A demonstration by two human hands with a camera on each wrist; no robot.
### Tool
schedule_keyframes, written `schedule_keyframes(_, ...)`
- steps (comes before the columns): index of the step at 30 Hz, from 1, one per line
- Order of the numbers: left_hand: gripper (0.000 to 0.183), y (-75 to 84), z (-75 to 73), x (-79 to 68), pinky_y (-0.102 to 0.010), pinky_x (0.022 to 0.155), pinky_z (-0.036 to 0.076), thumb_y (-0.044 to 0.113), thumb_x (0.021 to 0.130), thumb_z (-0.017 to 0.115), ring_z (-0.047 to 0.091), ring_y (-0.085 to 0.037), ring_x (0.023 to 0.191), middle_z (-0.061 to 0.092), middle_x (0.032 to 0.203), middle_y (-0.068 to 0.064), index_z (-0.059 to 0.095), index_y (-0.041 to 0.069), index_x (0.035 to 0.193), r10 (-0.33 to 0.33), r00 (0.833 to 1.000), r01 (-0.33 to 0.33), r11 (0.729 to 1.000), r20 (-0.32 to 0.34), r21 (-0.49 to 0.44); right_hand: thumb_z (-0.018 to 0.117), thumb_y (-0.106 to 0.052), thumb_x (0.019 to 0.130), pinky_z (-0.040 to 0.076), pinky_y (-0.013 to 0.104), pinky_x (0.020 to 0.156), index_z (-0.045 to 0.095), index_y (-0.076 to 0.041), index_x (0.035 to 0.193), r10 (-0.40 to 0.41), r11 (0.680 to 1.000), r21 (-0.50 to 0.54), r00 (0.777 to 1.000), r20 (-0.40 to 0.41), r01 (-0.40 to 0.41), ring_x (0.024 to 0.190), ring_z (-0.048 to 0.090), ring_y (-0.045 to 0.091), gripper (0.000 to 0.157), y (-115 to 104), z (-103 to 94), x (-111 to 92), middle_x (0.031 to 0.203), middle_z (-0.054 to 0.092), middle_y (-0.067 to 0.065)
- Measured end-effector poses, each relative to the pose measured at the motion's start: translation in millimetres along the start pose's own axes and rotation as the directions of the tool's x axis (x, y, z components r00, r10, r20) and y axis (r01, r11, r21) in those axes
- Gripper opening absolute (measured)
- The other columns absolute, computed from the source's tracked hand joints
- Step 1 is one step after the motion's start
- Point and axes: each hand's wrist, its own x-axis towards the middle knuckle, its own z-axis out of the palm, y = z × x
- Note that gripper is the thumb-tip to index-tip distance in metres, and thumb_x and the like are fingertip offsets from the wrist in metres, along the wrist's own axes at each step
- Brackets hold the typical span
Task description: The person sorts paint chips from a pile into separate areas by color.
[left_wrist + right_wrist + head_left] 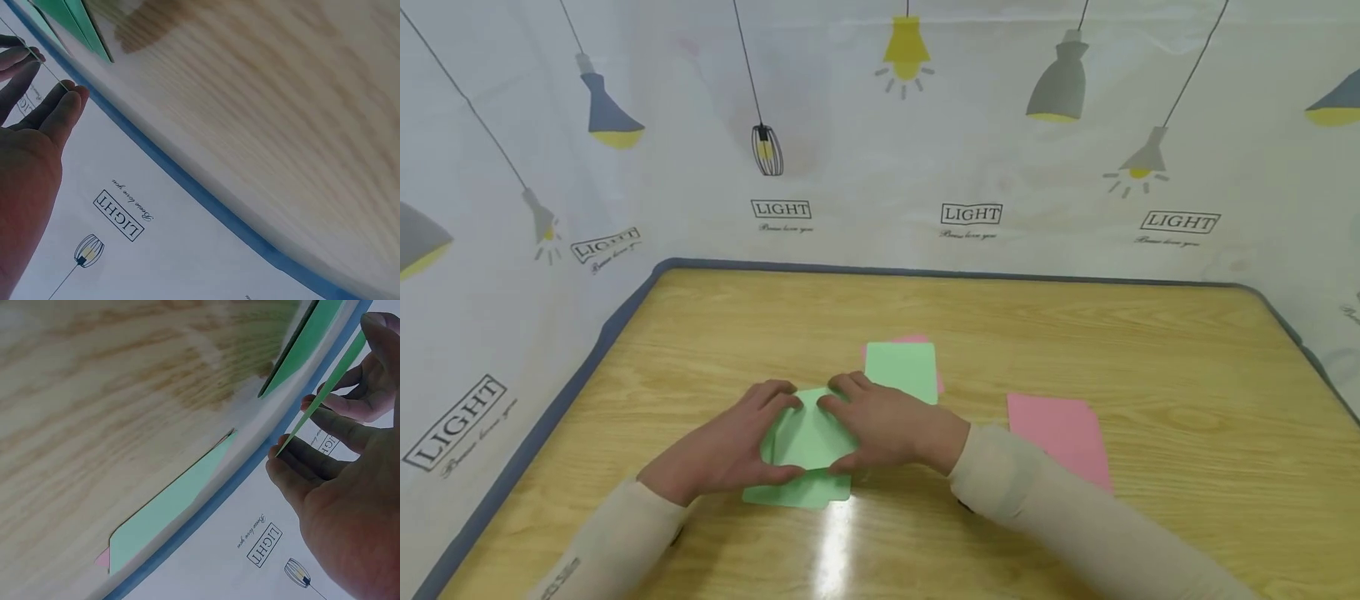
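Observation:
Between my two hands a green sheet of paper (812,437) is held above the wooden table. My left hand (730,442) pinches its left side, thumb at the near edge and fingertips at the far edge. On the other side my right hand (887,427) grips it in the same way. In the right wrist view the held sheet (331,387) appears nearly edge-on, raised off the tabletop. Below it lie more green sheets (790,493), slightly fanned and partly hidden by the held one and the left hand.
Behind the right hand another green sheet (901,367) lies over a pink sheet (917,339), whose edges peek out. To the right a pink paper pile (1060,429) is partly covered by the sleeve. A lamp-printed white curtain (865,167) surrounds the table's blue edge (887,271).

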Motion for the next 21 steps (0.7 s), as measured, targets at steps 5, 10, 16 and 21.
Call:
schedule_keyframes(5,0.068,0.8,1.2,-8.2,-0.043,0.090,0.050,0.051,0.079,0.077,0.046,-0.030,0.122,0.041,0.138,-0.015,0.052,0.007,0.125,-0.013,1.000,0.013,1.000,-0.010,0.012,0.071,-0.056,0.084,0.042,0.028,0.100,0.046,-0.010,0.142,-0.011,1.000,0.022,1.000,0.007,0.010,0.132,0.037,0.024,0.078,-5.1,4.3,2.0,0.144,0.038,0.010)
schedule_keyframes(10,0.071,1.4,4.7,-17.4,-0.043,0.089,0.050,0.052,0.077,0.079,0.046,-0.030,0.121,0.041,0.139,-0.014,0.053,0.008,0.127,-0.051,0.999,0.051,0.999,0.010,-0.012,0.069,-0.059,0.083,0.042,0.028,0.100,0.045,-0.012,0.143,-0.016,1.000,0.005,0.999,0.041,0.016,0.132,0.036,0.023,0.079,-12.3,9.1,3.8,0.144,0.037,0.009)
schedule_keyframes(16,0.073,0.4,8.6,-23.6,-0.043,0.090,0.049,0.053,0.077,0.078,0.047,-0.028,0.120,0.040,0.141,-0.015,0.052,0.009,0.129,-0.071,0.997,0.072,0.997,0.039,-0.024,0.070,-0.060,0.082,0.044,0.028,0.097,0.045,-0.013,0.142,-0.026,0.999,-0.024,0.998,0.060,0.028,0.127,0.040,0.020,0.081,-17.2,15.5,4.8,0.142,0.038,0.008)
schedule_keyframes(21,0.072,0.1,10.0,-25.6,-0.044,0.090,0.049,0.052,0.076,0.080,0.046,-0.028,0.121,0.041,0.140,-0.014,0.053,0.009,0.127,-0.060,0.998,0.061,0.998,0.032,-0.015,0.070,-0.059,0.082,0.044,0.025,0.095,0.045,-0.013,0.141,-0.038,0.998,-0.044,0.998,0.056,0.040,0.123,0.041,0.018,0.079,-18.7,19.9,4.7,0.141,0.039,0.007)
